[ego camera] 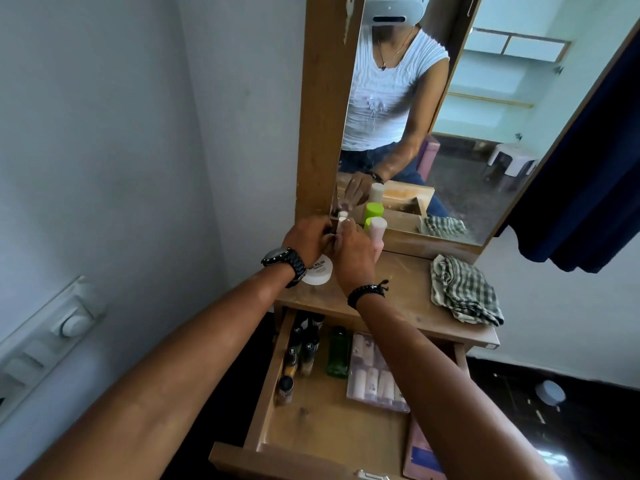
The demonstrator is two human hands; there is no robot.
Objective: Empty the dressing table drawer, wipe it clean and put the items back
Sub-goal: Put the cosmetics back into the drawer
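Both hands meet at the back left corner of the desk, close against the mirror frame. The left hand (306,239) and the right hand (353,252) curl their fingers round a small white-capped bottle (343,220); each grip looks clamped on it, though the fingers hide most of the body, so I cannot tell its shape. Judging by its size it is light and rigid, likely smooth plastic or glass, best pinched round the body below the cap and set down upright.

Just under the left grip sits a flat round white tub labelled nail polish (317,271). Just right of the right grip stand a pale pink capped bottle (377,233) and a lime green capped bottle (367,223), touching or nearly so. Further right lies a crumpled green and white checked cloth (464,291), soft and limp.

Nearer the person, below both wrists, the open wooden drawer (332,427) holds dark small bottles (304,344), a green glass bottle (338,355), probably slippery and breakable, and a clear pack of pale tubes (375,375)
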